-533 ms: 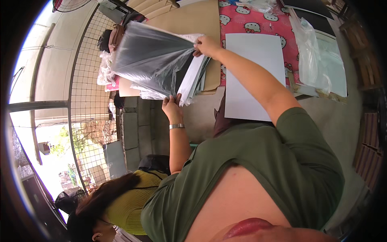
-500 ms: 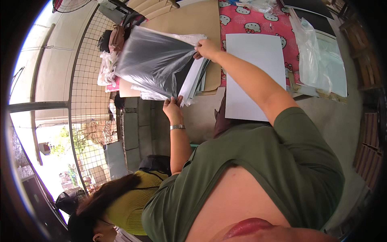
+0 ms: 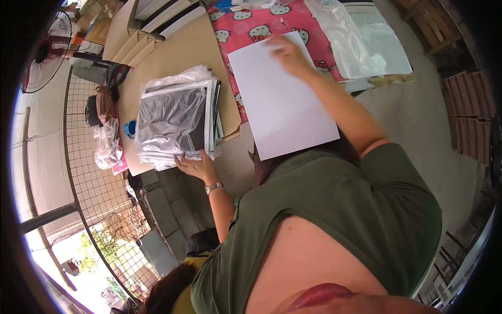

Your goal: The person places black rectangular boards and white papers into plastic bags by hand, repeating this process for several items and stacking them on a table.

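Observation:
A stack of black sheets in clear plastic bags [image 3: 170, 120] lies on brown cardboard, with white and dark edges showing along its right side. At its near edge my left hand [image 3: 198, 166] rests with fingers apart, touching the plastic and gripping nothing I can see. My right hand [image 3: 288, 56] is over the far part of a large white sheet [image 3: 285, 104]; its fingers are smeared by motion, and whether they touch the sheet cannot be told. The white sheet lies partly on the pink patterned table cover [image 3: 251, 29], its near end reaching toward my lap.
More clear plastic bags [image 3: 361, 47] lie at the far right of the table. Folded brown cardboard [image 3: 138, 49] and dark-and-white boards [image 3: 172, 18] stand at the far left. Beyond the left edge are a wire grille [image 3: 86, 152] and a fan [image 3: 47, 52]. A person sits at lower left.
The bagged black sheet held up between both hands now lies flat on the stack. My right hand has let go and moved right over the white sheet. The view has turned rightward.

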`<move>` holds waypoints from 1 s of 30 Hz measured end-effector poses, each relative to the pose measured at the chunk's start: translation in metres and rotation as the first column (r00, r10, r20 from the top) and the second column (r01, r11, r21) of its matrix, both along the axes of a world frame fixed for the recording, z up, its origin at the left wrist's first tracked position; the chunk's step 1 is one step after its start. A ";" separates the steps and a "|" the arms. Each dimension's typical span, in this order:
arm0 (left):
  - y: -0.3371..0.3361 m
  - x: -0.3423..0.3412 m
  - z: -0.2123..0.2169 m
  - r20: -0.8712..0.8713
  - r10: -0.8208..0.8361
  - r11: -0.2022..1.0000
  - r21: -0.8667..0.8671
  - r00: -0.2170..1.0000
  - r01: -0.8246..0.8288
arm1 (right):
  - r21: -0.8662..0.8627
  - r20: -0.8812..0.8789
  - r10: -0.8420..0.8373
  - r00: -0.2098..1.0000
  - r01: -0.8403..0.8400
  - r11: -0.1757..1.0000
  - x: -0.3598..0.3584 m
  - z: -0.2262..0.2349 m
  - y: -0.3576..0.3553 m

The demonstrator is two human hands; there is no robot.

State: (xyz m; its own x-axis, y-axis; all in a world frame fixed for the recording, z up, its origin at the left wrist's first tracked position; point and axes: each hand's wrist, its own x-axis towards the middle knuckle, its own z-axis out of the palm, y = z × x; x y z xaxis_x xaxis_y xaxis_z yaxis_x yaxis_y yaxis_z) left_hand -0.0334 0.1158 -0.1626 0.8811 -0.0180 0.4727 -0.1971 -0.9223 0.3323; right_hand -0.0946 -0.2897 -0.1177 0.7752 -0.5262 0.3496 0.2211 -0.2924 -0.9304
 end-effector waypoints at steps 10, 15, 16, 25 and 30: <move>-0.048 0.047 0.014 -0.178 -0.443 0.883 0.082 0.879 0.462 | -0.560 -0.647 -0.640 0.415 0.311 0.768 -0.192 -0.062 -0.183; -0.066 0.029 0.020 -0.084 -0.528 0.823 0.195 0.845 0.533 | -0.473 -0.808 -0.301 0.506 -0.254 0.844 -0.166 0.007 -0.098; -0.073 0.032 0.027 -0.101 -0.525 0.823 0.194 0.845 0.534 | -0.524 -0.804 -0.304 0.510 -0.370 0.767 -0.159 0.018 -0.090; -0.077 0.075 0.000 -0.120 -0.385 0.910 0.117 0.915 0.398 | -0.714 -0.253 0.082 0.964 -0.244 0.657 0.070 0.017 0.099; -0.078 0.074 -0.004 -0.100 -0.387 0.918 0.046 0.917 0.393 | -0.719 -0.321 -0.011 0.947 -0.236 0.653 0.142 -0.024 0.146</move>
State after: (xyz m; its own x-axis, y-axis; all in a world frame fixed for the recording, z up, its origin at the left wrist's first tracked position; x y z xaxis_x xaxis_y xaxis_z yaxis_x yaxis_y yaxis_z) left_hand 0.0407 0.0381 -0.1670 0.8357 -0.3960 0.3805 -0.5182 -0.7980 0.3076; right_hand 0.0478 -0.1440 -0.1416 0.9345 -0.0877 0.3450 0.0759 -0.8978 -0.4339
